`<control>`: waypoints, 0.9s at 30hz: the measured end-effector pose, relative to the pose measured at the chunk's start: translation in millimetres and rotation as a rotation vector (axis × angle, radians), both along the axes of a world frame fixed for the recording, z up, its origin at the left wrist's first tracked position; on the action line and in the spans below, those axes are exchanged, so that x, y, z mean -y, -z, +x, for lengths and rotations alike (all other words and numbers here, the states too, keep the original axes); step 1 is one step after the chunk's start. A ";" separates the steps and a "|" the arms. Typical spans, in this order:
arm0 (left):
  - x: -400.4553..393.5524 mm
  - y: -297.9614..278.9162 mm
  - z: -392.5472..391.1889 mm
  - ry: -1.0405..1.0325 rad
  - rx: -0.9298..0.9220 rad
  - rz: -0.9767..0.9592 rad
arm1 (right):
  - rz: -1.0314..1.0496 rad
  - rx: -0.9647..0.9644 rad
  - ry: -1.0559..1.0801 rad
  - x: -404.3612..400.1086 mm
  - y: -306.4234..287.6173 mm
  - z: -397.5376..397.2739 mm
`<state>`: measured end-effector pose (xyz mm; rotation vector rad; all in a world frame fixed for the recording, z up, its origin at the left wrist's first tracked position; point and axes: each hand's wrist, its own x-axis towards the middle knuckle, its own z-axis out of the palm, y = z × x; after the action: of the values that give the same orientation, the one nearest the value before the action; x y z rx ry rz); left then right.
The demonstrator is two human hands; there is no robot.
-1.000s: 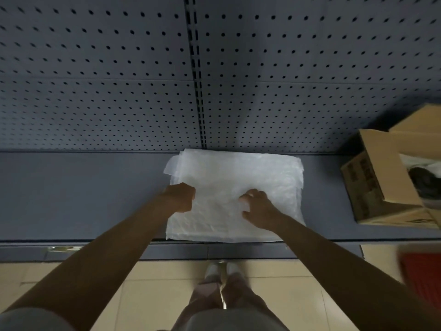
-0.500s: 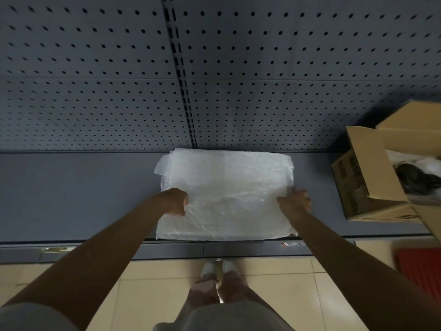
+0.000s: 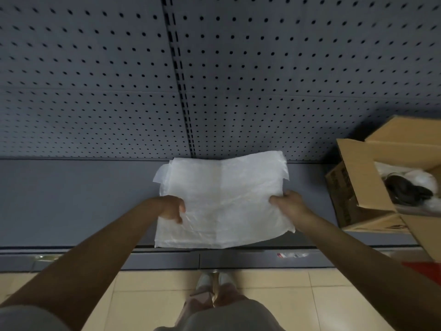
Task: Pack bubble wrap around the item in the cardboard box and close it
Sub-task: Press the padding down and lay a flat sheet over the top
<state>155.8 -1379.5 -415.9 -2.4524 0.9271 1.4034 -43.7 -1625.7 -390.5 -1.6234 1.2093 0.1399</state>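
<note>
Bubble wrap lies on the shelf, left of the open cardboard box. Our left hand and right hand each pinch one side edge. Light and limp, it probably handles best by opposite edges.

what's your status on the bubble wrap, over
Left hand and right hand each grip a side edge of the bubble wrap on the shelf. Cardboard box open at right, item inside. Nothing between.
</note>
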 end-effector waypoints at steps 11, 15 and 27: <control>-22.4 -47.2 14.5 -0.044 0.117 0.003 | -0.163 0.093 -0.639 -110.4 -52.7 82.5; -49.5 -55.0 16.8 -0.020 0.158 0.133 | -0.303 0.046 -0.942 -143.4 10.2 70.9; -61.3 -51.2 3.7 -0.025 0.137 0.064 | -0.565 -0.040 -1.435 -113.8 73.8 26.5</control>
<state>159.4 -1318.1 -364.7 -2.4842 0.8118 1.2341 -17.1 -1512.0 -464.3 -2.7142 -0.1520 0.7648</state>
